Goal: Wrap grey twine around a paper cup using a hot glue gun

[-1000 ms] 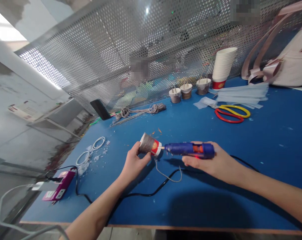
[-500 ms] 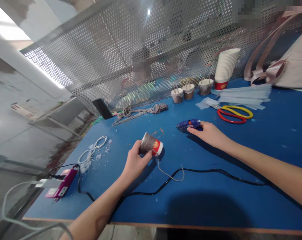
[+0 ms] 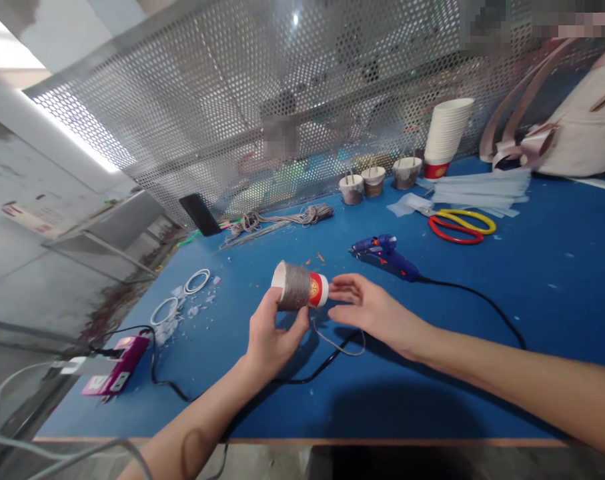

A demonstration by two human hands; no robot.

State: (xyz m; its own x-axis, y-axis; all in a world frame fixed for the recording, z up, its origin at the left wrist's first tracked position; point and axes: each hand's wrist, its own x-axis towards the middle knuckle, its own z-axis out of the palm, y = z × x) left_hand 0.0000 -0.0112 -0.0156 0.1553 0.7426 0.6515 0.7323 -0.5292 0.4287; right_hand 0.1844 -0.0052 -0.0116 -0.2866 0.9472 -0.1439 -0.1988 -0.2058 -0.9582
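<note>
My left hand [image 3: 275, 330] grips a paper cup [image 3: 297, 287] that is tipped on its side, its mouth to the left. Grey cord is wound round most of the cup, and a red band with a gold emblem shows near its base. A loose tail of grey cord [image 3: 339, 348] trails from it over the table. Beside the base, my right hand [image 3: 365, 310] is open, fingers apart and close to the cup; whether they touch it I cannot tell. A blue glue gun [image 3: 385, 253] lies on the blue table [image 3: 432, 400] beyond my right hand.
Scissors [image 3: 462, 225], pale strips [image 3: 482, 190], stacked paper cups [image 3: 447, 137] and several cord-wrapped cups [image 3: 352, 190] stand at the back right. Bundled cord [image 3: 282, 220] and a phone [image 3: 199, 215] lie farther back. A purple power strip [image 3: 117, 367] is at left; a black cable crosses the front.
My right hand has let go of the glue gun and moved left to the cup's base. My left hand has turned the cup so it lies more level.
</note>
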